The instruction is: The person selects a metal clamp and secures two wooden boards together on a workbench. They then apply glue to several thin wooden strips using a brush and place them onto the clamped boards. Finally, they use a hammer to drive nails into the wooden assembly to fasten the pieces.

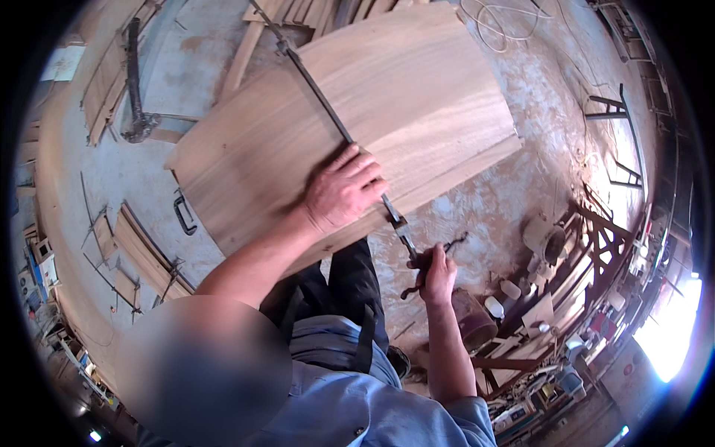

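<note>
A large wooden panel [402,89] lies in front of me, and a long metal bar clamp [321,97] spans it from the far edge to the near edge. My left hand [344,186] is closed over the bar near the panel's near edge, its palm close to the wood. Past that edge, my right hand [438,277] grips the dark screw handle at the clamp's near end. Curved handle ends stick out on both sides of that fist. The clamp's sliding jaw [398,223] sits between my hands, close to the panel's edge.
Wood strips [316,13] lie beyond the panel. At left are more boards [145,249] with clamps on them and a dark pole [134,74]. A metal frame [633,141] stands right, above a pile of scrap wood and a bucket [473,320]. A cable [506,22] lies far right.
</note>
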`<state>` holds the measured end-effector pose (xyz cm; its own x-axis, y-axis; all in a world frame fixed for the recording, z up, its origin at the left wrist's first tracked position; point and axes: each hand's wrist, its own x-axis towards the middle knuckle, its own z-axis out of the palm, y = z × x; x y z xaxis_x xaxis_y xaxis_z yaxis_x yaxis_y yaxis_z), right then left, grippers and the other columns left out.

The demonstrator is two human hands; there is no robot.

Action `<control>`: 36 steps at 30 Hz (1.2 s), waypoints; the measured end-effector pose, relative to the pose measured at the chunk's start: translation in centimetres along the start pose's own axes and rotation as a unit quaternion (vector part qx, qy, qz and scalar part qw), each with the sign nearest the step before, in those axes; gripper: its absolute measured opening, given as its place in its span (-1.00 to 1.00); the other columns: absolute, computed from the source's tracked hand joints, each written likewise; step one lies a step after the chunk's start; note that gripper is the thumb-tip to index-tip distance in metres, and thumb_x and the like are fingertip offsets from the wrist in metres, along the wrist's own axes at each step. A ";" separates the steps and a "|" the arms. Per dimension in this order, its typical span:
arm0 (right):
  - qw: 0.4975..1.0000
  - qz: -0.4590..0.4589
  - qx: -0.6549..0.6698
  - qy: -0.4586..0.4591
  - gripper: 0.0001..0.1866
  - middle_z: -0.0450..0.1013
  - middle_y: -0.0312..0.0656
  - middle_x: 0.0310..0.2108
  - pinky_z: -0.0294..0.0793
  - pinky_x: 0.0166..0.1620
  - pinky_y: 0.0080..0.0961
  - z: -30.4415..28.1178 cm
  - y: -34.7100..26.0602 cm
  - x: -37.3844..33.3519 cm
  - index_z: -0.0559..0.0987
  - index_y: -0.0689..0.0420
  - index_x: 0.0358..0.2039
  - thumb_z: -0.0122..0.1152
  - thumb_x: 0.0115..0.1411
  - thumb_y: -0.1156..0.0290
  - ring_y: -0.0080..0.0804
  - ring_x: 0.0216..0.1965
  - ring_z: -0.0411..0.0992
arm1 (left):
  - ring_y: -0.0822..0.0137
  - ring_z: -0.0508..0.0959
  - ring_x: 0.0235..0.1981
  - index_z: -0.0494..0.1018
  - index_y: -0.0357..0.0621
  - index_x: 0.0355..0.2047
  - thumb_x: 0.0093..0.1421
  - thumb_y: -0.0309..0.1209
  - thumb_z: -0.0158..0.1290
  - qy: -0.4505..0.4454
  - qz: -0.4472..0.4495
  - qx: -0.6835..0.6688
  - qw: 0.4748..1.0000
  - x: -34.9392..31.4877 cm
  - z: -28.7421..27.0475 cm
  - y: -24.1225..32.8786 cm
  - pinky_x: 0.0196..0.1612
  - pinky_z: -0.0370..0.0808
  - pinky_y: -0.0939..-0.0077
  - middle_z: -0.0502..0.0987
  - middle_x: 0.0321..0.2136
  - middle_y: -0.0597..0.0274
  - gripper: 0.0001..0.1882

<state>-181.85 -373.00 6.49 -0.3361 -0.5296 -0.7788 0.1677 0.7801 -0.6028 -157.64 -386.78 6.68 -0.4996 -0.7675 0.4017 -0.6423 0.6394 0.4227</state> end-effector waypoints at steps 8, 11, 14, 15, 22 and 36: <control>0.992 0.085 0.079 -0.048 -0.58 0.47 -0.04 -0.64 0.15 -0.81 -0.60 -0.1 0.1 1.6 0.40 0.19 -0.48 -0.10 0.36 0.10 -0.36 -0.78 0.40 | 0.28 0.47 -0.03 0.48 0.00 -0.38 -0.11 -0.29 0.23 -0.030 -0.012 0.001 0.999 -0.3 -0.2 0.0 0.20 0.32 0.18 0.49 -0.26 0.34 -0.74; 0.987 0.111 0.091 -0.065 -0.59 0.49 -0.01 -0.62 0.16 -0.81 -0.59 -0.2 -0.2 1.8 0.38 0.16 -0.46 -0.13 0.37 0.09 -0.34 -0.78 0.41 | 0.29 0.47 -0.03 0.47 0.00 -0.38 -0.11 -0.28 0.23 -0.036 -0.013 -0.003 0.999 -0.3 -0.2 0.1 0.20 0.31 0.18 0.49 -0.26 0.35 -0.74; 0.982 0.144 0.104 -0.067 -0.58 0.47 0.00 -0.64 0.14 -0.82 -0.60 0.0 -0.5 1.9 0.37 0.13 -0.48 -0.13 0.37 0.07 -0.30 -0.77 0.40 | 0.30 0.47 -0.03 0.48 0.00 -0.38 -0.09 -0.28 0.22 -0.027 -0.015 -0.004 1.000 -0.4 0.1 0.0 0.20 0.31 0.19 0.48 -0.27 0.35 -0.75; 0.978 0.162 0.108 -0.078 -0.58 0.46 -0.01 -0.65 0.13 -0.82 -0.60 -0.1 -0.4 2.2 0.36 0.11 -0.49 -0.13 0.37 0.06 -0.29 -0.77 0.40 | 0.30 0.47 -0.03 0.48 0.00 -0.39 -0.09 -0.28 0.22 -0.025 -0.016 -0.003 1.000 -0.4 0.0 0.1 0.20 0.31 0.19 0.48 -0.28 0.35 -0.75; 0.938 0.285 0.148 -0.130 -0.58 0.43 -0.06 -0.67 0.08 -0.86 -0.60 -1.2 1.2 4.6 0.37 -0.01 -0.53 -0.13 0.37 0.00 -0.25 -0.77 0.40 | 0.27 0.47 -0.06 0.50 -0.03 -0.40 -0.04 -0.30 0.18 -0.025 0.006 -0.008 1.000 -0.4 -0.1 -0.1 0.18 0.33 0.18 0.48 -0.31 0.29 -0.81; 0.966 0.235 0.012 -0.110 -0.56 0.45 -0.21 -0.52 0.23 -0.68 -0.50 -3.5 1.6 4.4 0.42 0.04 -0.19 -0.17 0.35 -0.09 -0.36 -0.63 0.40 | 0.25 0.40 -0.03 0.42 -0.06 -0.49 0.04 -0.32 0.01 0.001 0.020 0.022 1.000 -1.5 0.4 -0.6 0.28 0.22 0.26 0.43 -0.32 0.23 -0.89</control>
<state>-186.32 -372.90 2.71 -0.0129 -0.1781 -0.9839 0.2772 0.9448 -0.1746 -156.75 -386.06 5.49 -0.5242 -0.7410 0.4197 -0.6468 0.6670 0.3698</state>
